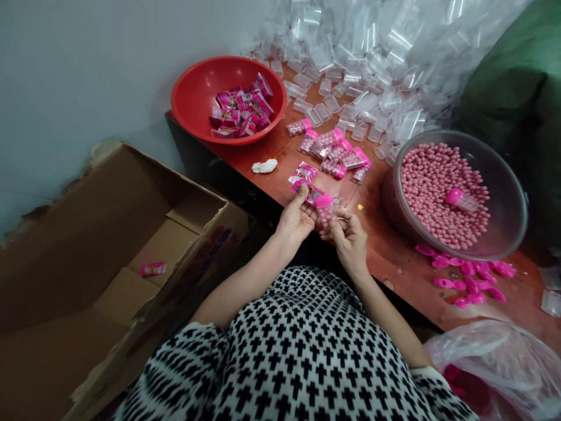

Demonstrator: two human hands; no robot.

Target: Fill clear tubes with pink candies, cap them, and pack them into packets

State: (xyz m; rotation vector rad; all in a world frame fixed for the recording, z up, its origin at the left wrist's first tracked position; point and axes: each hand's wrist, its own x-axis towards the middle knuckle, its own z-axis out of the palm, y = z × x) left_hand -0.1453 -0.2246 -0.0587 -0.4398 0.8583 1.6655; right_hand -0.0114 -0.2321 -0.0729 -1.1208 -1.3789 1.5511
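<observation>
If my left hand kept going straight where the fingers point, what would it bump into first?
Probably the little pink-capped bottle in your right hand. It's right by your left hand's fingertips, though I can't tell whether they already touch.

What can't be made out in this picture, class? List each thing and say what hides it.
All in the head view:
Packet in the left hand: print too small to read, partly covered by that hand.
Bottle: lower end partly covered by the right hand.
Clear tubes: pile cut off by the top edge, overlapping too much to count.
Gray bowl: bottom hidden under pink beads.
Green bulky thing: cut off by the right edge.
</observation>
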